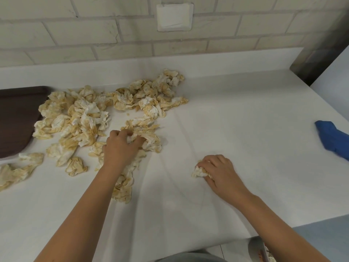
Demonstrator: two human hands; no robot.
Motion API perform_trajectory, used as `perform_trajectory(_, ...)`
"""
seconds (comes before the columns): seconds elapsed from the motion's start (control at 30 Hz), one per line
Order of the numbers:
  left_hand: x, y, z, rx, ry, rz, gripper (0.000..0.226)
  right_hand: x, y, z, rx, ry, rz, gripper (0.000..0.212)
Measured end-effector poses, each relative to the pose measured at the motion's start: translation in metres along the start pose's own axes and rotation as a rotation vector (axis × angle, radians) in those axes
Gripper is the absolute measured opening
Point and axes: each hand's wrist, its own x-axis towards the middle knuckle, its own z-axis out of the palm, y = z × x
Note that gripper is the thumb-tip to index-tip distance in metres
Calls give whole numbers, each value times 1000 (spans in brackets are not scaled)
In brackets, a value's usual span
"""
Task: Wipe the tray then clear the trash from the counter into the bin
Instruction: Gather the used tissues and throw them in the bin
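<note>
1. The left hand (pixel 120 146) reaches into the near side of the heap of stained paper napkins (pixel 105 114) and closes its fingers on a bunch of them; the grip looks like a gathering grab, taking several crumpled pieces at once rather than one.
2. The right hand (pixel 217 170) presses down on a single crumpled wad (pixel 199 172) set apart from the heap, nearer the front edge of the tabletop (pixel 236 110). Its fingers curl over the wad and hold it, probably a stray piece being collected so both hands carry a load.
3. The napkins spread across the left half of the tabletop, from near the back wall down toward the front edge, and some lie against the brown tray (pixel 17 118).
4. The tray sits at the left edge of the tabletop, partly out of view. Its visible surface is bare, which suggests the wiping is done and the clearing is the step in hand.
5. A blue cloth (pixel 332 137) lies at the right edge, well apart from both hands, seemingly set aside after use.
6. The bin (pixel 260 248) appears to be the grey rim below the front edge, close enough for dropping handfuls, though little of it shows.
</note>
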Motion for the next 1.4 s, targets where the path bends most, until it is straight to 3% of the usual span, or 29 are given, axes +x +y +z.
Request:
perform_trajectory(0.1, 4, -1, -8, -130, 105, 56, 24, 14, 1, 5, 38, 84, 30, 28)
perform_trajectory(0.2, 10, 0, -17, -256, 169, 75, 14, 37, 3, 7, 54, 131, 88, 24)
perform_trajectory(0.43, 16, 27, -34, -589, 230, 229, 31, 90, 17, 13, 39, 114, 183, 23)
perform_trajectory(0.5, 8, 39, -20, -451, 115, 285, 28, 99, 19, 13, 32, 110, 187, 23)
perform_trajectory(0.57, -3, 43, 6, 31, 37, 357, 54, 102, 19, 14, 19, 114, 193, 23)
perform_trajectory(0.63, -14, 38, 33, 402, 51, 431, 62, 102, 20, 15, 4, 118, 195, 24)
perform_trajectory(0.73, -14, 28, 50, 475, 131, 524, 34, 102, 20, 14, -6, 103, 191, 24)
perform_trajectory(0.8, -8, 27, 49, 456, 169, 562, 35, 102, 21, 13, -8, 97, 186, 25)
perform_trajectory(0.97, 4, 39, 15, -9, 140, 586, 31, 103, 20, 12, -3, 86, 187, 25)
perform_trajectory(1.23, -3, 62, -61, -843, 157, 216, 22, 103, 18, 10, 12, 56, 201, 25)
perform_trajectory(1.4, -5, 69, -74, -1210, -9, 76, 17, 99, 17, 2, 125, 24, 272, 27)
